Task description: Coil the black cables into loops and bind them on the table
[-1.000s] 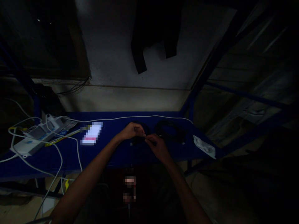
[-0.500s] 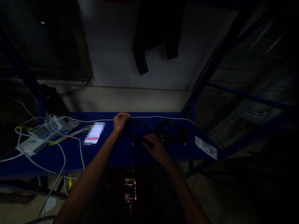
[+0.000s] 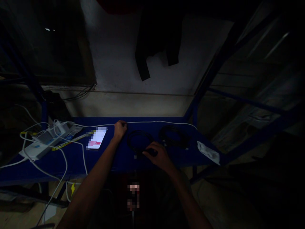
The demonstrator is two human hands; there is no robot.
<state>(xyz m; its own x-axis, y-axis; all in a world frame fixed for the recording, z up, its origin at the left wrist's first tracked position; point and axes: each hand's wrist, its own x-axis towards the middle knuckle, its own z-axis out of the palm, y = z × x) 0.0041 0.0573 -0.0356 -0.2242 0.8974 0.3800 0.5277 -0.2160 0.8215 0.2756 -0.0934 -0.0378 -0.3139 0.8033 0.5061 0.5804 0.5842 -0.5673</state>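
The scene is very dark. My left hand (image 3: 119, 128) is closed at the back of the blue shelf (image 3: 114, 159), on the thin white cable (image 3: 162, 121) that runs along its rear edge. My right hand (image 3: 159, 153) rests with curled fingers on the near side of a black cable coil (image 3: 138, 140) and covers a small dark piece there. What that piece is I cannot make out. A second black coil (image 3: 174, 136) lies just to the right, untouched.
A lit phone (image 3: 97, 139) lies left of my left hand. White power strips and adapters (image 3: 45, 140) with tangled white cables fill the shelf's left end. A white packet (image 3: 208, 150) sits at the right end. Dark clothing (image 3: 157, 38) hangs on the wall.
My left hand left my right hand, moved back and left to the white cable and closed on it. My right hand sank onto the black coil.
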